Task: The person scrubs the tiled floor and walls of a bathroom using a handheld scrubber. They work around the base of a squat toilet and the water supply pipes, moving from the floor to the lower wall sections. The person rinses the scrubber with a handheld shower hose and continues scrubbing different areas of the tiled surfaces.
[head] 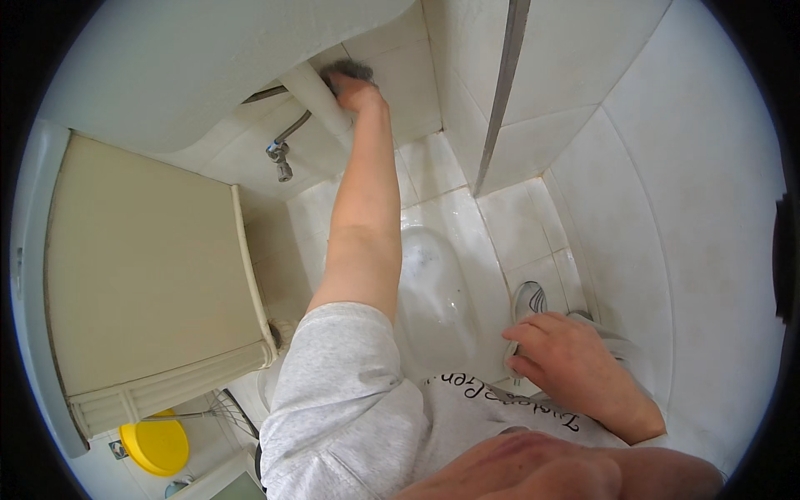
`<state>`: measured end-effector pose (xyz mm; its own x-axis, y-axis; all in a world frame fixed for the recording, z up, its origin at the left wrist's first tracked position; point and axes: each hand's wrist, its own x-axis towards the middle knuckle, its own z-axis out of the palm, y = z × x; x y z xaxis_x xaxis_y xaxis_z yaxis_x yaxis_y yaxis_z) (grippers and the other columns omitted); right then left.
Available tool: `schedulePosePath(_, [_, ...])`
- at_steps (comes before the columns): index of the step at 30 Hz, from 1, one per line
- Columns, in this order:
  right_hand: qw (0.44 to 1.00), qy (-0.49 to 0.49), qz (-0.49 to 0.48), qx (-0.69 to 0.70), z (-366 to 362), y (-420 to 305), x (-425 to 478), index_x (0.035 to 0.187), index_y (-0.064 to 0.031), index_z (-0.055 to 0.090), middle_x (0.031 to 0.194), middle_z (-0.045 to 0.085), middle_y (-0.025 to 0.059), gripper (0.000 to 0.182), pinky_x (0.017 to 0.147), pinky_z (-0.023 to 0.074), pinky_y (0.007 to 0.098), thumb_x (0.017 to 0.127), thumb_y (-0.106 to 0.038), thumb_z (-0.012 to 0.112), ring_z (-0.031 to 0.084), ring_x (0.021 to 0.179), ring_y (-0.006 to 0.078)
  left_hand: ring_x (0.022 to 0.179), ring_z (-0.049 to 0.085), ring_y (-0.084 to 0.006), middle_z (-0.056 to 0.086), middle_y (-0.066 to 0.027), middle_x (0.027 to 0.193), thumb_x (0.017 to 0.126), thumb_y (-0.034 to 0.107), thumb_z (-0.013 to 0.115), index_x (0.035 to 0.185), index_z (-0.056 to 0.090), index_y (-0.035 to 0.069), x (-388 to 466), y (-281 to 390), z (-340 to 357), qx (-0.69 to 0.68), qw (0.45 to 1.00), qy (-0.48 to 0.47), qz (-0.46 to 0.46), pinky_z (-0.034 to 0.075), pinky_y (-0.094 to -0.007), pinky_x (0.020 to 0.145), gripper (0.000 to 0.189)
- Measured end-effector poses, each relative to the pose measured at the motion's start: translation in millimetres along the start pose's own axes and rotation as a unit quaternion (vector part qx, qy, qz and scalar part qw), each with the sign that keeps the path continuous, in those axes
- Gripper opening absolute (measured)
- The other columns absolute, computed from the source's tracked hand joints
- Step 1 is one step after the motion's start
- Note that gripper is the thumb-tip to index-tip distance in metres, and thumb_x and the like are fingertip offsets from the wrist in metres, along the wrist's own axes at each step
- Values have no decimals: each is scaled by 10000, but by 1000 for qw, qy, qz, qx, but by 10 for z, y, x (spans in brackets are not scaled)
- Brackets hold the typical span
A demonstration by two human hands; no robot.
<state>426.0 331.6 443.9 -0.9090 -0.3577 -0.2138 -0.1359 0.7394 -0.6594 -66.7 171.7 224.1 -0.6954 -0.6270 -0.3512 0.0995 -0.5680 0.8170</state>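
Observation:
My left hand (356,90) reaches far forward below a pale basin-like fixture (250,56). It grips a dark grey, fuzzy scrubber (350,69), perhaps steel wool, against or close to the tiled wall (406,75). Just left of that hand a white drain pipe (315,97) slants down. My right hand (565,353) hangs at the right, near the front of my shirt, fingers loosely bent and apart, with nothing visible in it. Below my left arm lies a wet white squat toilet pan (437,294) set in the floor.
An angle valve (280,159) with a braided hose juts from the wall. A beige cabinet panel (150,262) stands at left. Below it are a wire rack (228,409) and a yellow basin (156,444). A metal-edged partition (500,100) rises at right, near my shoe (530,299).

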Motion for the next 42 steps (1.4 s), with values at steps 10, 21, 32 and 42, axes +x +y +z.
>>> schedulePosePath(10, [999, 22, -21, -16, 4, -21, 52, 1004, -29, 567, 917, 602, 124, 244, 746, 483, 384, 799, -126, 657, 579, 883, 299, 677, 641, -320, 650, -220, 876, 918, 385, 558, 1043, 541, -100, -536, -129, -235, 271, 959, -73, -34, 517, -418, 596, 501])
schedulePosePath(21, [997, 44, -58, -39, 65, -89, 22, 933, -34, 552, 866, 580, 121, 207, 734, 485, 387, 774, -112, 660, 578, 852, 304, 839, 648, -343, 644, -187, 958, 902, 223, 586, 1119, 513, -45, -542, 435, -1372, 408, 831, -254, 280, 502, -424, 697, 352])
schedulePosePath(32, [996, 21, -69, -47, 206, -249, 48, 951, -33, 561, 873, 592, 132, 225, 715, 487, 400, 770, -120, 661, 586, 847, 316, 1269, 360, -401, 355, -229, 1404, 857, 104, 567, 1365, 324, -39, -880, 1603, -706, 223, 782, -215, 541, 314, -434, 1038, 581])
schedulePosePath(42, [997, -5, -28, -74, 227, -295, 179, 1001, -37, 594, 927, 616, 140, 243, 762, 487, 410, 793, -145, 660, 591, 890, 327, 1317, 194, -473, 152, -255, 1461, 779, 9, 555, 1231, 512, 63, -975, 961, -919, 354, 689, -246, 583, 219, -514, 1078, 457])
